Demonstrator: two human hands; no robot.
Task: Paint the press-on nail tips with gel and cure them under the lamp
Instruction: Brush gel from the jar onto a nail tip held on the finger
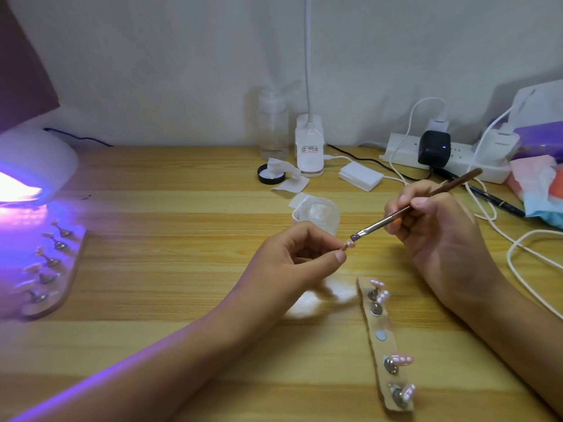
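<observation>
Pale wooden desk [182, 300] set against a white wall: free working room lies at the near centre, between the two forearms, and leftward toward the lit curing lamp [36, 159] at the left edge. The back and right margins are crowded with bottles, a power strip [405, 153] and looping white cables [518, 254]. The left hand [292, 257] pinches the stem of a pink nail tip [350, 244] between thumb and forefinger, so the tip projects just beyond the fingertips, pointing right and slightly up. The right hand [435, 226] grips a brush [380, 222] pen-fashion. The brush's long axis runs from upper right down to lower left, with the bristles at the tip's upper side; contact cannot be confirmed. A wooden holder strip [385, 348] lies near the right wrist, lengthwise toward the viewer. It carries four pink tips, with one bare magnet at mid-length. A second strip [65, 284] with five tips lies in violet glow just before the lamp's mouth, well apart from both hands. A clear jar [316, 216] stands just behind the left hand.
</observation>
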